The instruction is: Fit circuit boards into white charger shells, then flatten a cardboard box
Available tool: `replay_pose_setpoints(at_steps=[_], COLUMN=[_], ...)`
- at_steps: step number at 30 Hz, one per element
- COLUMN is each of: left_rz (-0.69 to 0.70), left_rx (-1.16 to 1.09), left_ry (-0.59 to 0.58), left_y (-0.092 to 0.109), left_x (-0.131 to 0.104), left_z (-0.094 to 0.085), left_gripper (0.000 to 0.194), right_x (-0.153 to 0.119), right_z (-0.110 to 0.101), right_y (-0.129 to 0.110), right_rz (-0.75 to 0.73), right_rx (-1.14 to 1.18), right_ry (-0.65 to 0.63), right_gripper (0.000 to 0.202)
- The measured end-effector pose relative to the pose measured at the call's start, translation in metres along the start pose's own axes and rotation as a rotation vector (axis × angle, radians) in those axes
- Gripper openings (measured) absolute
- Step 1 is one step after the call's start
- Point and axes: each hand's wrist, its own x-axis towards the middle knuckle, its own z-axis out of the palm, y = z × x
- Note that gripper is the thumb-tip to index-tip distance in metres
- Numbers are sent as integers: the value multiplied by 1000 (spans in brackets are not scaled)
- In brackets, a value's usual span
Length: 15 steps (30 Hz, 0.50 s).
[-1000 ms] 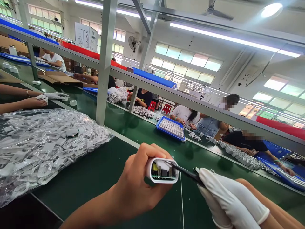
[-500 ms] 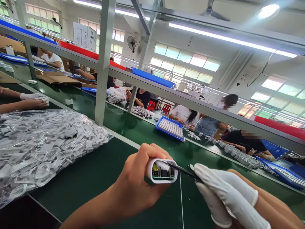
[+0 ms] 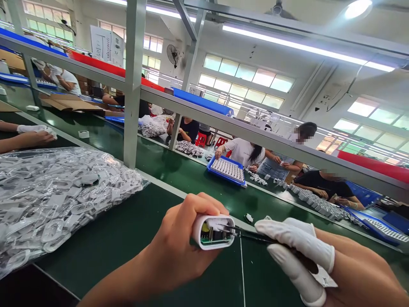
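Near the middle of the head view, my left hand is bare and wrapped round a white plastic housing. The housing's open end faces me and shows a green circuit board, a yellow part and dark parts inside. My right hand, with white covers on its fingers, pinches dark tweezers to the right of it. The tweezers' tips reach into the housing's opening, by a white piece. Whether they grip that piece I cannot tell.
A clear bag of white plastic parts lies at left. Beyond the green bench runs a belt with a blue tray and piles of parts. A metal post stands left of centre. Several people sit opposite; another person's gloved hand is at far left.
The tweezers lie more level, and my right hand has opened its grip pose slightly. The housing is turned a little. A small white part behind my right hand now shows more fully.
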Motion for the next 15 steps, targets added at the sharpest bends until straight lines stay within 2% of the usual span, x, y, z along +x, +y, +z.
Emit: replay_pose_setpoints(at_steps=[4, 8, 11, 15], left_rz=[-14, -15, -23, -59], left_rx=[-1, -8, 5, -20], left_ry=[-19, -15, -6, -23], left_y=[0, -3, -6, -9], left_x=[0, 1, 1, -2], left_z=[2, 3, 5, 11], left_gripper=[37, 38, 38, 36], right_x=[3, -8, -12, -10], right_z=[-3, -6, -1, 27], right_y=[6, 15, 16, 2], right_rz=[43, 158, 206, 84], right_rx=[81, 118, 165, 174], right_ry=[-87, -136, -46, 98], right_gripper=[18, 17, 14, 16])
